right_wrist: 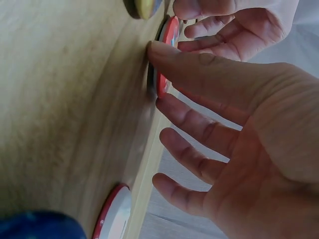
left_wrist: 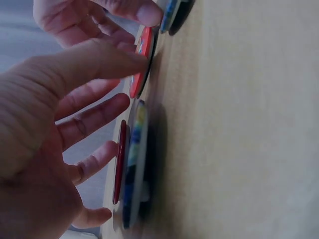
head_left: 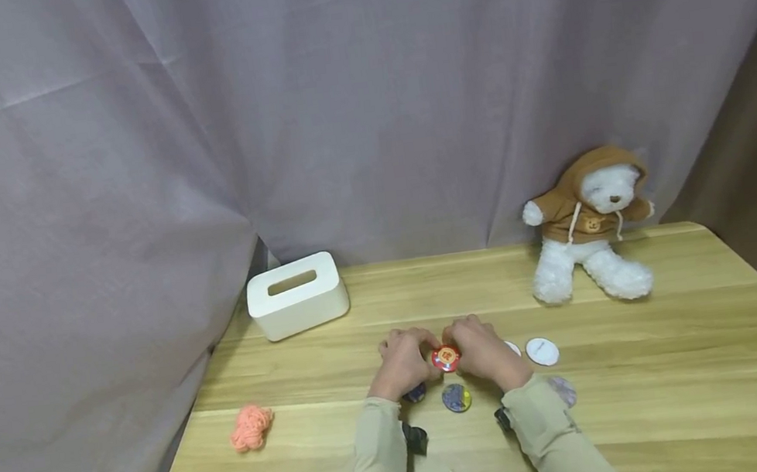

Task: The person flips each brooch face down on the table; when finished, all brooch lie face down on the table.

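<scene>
Between both hands is a round red disc (head_left: 446,357) with a gold centre, like a badge. My left hand (head_left: 406,357) pinches its left edge, thumb in front. Its other fingers spread apart beside a dark red disc (left_wrist: 120,164) and a patterned blue disc (left_wrist: 135,167). From the opposite side my right hand (head_left: 479,349) pinches the red disc, its remaining fingers loosely extended. In the head view a blue and yellow disc (head_left: 456,398) lies just in front of the hands. A dark blue disc (head_left: 414,393) is partly hidden under the left hand.
Right of the right hand lie a white disc (head_left: 542,351), another half-hidden white disc (head_left: 513,347) and a pale purple disc (head_left: 563,390). A white tissue box (head_left: 302,307), a coral yarn bundle (head_left: 251,427) and a hooded teddy bear (head_left: 591,227) are on the wooden table (head_left: 718,384).
</scene>
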Motion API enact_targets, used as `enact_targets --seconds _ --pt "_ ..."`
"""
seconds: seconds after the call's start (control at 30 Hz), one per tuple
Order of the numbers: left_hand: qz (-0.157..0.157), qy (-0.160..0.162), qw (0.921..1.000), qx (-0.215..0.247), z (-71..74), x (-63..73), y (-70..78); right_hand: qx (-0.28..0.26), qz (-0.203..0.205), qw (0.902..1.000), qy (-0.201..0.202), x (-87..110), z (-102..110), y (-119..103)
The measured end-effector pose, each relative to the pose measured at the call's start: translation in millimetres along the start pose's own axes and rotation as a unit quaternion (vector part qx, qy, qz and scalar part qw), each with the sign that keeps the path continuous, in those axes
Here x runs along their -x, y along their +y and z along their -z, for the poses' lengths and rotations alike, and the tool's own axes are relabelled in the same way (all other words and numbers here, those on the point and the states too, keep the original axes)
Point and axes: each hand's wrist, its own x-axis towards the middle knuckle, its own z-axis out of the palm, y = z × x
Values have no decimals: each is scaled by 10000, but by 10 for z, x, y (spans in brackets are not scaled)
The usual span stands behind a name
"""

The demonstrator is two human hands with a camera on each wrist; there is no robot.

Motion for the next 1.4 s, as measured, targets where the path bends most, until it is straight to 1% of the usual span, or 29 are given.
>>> enact_targets --seconds 0.17,0.27,0.43,0.7,0.8,0.97,1.07,1.2,1.4 --pt "-12 42 10000 -80 -13 3 19 -101 -52 9999 -53 23 -15 7" --pt "16 5 10000 -97 -3 3 33 -123 -33 9999 -90 33 4 9" --pt "-8 42 9998 -171 45 6 55 -173 196 9995 -158 34 60 27" --pt "-70 140 9999 -33 77 -4 35 -385 535 9965 -520 18 168 67" --pt "-105 174 9998 37 92 -11 35 -446 713 9951 -518 13 206 84" --pt "-163 267 9995 1 95 -31 10 -471 802 9943 -528 7 261 87" --pt "-208 355 9991 -51 80 -43 -10 -476 703 9953 -471 8 282 81" --pt "-306 478 9984 -32 81 -55 8 -458 519 9973 -241 18 299 83" --pt "-493 563 9972 13 99 -65 99 -463 270 9986 -15 60 346 91"
